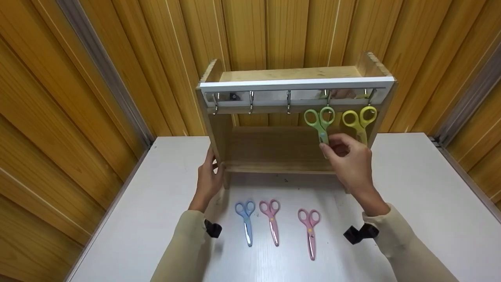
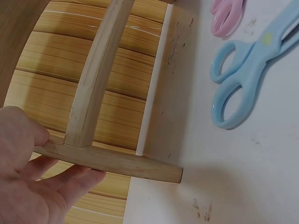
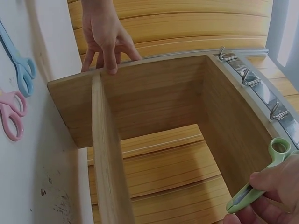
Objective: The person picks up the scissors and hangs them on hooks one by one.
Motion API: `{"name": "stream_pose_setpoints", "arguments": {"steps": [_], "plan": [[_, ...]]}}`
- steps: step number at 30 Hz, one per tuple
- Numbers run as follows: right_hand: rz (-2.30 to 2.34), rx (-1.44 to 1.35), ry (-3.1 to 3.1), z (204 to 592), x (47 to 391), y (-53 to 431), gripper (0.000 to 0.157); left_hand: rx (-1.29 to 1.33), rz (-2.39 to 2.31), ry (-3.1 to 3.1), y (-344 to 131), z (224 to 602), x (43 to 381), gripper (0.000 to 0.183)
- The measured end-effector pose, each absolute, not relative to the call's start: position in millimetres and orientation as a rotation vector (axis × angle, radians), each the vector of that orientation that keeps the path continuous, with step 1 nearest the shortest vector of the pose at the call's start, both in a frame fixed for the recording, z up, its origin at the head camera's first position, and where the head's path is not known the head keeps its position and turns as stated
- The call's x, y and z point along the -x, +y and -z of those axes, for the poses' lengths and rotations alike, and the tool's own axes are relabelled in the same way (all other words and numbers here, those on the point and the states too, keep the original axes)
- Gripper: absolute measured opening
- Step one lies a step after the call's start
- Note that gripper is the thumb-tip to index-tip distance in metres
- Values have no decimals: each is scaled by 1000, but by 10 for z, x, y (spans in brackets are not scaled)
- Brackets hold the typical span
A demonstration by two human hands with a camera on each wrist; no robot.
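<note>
Now the right grip (image 1: 354, 164) pinches green scissors (image 1: 321, 124) while the left grip (image 1: 208, 179) clasps the wooden shelf (image 1: 270, 152).

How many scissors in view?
5: blue scissors, left pink pair and right pink pair on the table; green pair in the right hand; yellow pair on the rightmost hook.

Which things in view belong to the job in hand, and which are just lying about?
Part of the job:
green scissors, pinched by the right hand
wooden shelf, gripped by the left hand
hook rail
yellow scissors, hanging from the rail
probably also blue scissors, a pink pair beside them and another pink pair

Just surroundings:
white table
wall panels
black wrist pieces
</note>
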State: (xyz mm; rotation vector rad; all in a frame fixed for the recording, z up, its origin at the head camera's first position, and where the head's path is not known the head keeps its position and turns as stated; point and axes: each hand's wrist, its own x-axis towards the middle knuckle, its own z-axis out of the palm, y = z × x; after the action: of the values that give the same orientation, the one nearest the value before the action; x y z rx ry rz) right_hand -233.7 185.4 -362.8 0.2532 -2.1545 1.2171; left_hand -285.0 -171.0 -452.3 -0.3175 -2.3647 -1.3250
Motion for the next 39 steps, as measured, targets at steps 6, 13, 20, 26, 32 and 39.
{"name": "stream_pose_setpoints", "arguments": {"steps": [6,13,20,26,32,39], "plan": [[-1228,-239,-2149,3680,2350,1857,13,301,1327,-2385,-1714,4518,2844,78],[-1251,-226,-2141,3749,2373,1864,12,320,1317,-2374,-1722,4524,2838,78],[-1303,-213,-2138,3795,2420,1862,12,360,1307,-2341,-1727,4534,2836,76],[-1339,-199,-2134,3811,2443,1861,12,346,1320,-2352,-1721,4531,2836,77],[-1340,-204,-2127,3817,2447,1862,11,336,1317,-2357,-1721,4542,2841,77],[-1339,-220,-2126,3819,2432,1870,13,328,1340,-2362,-1714,4539,2841,79]]}}
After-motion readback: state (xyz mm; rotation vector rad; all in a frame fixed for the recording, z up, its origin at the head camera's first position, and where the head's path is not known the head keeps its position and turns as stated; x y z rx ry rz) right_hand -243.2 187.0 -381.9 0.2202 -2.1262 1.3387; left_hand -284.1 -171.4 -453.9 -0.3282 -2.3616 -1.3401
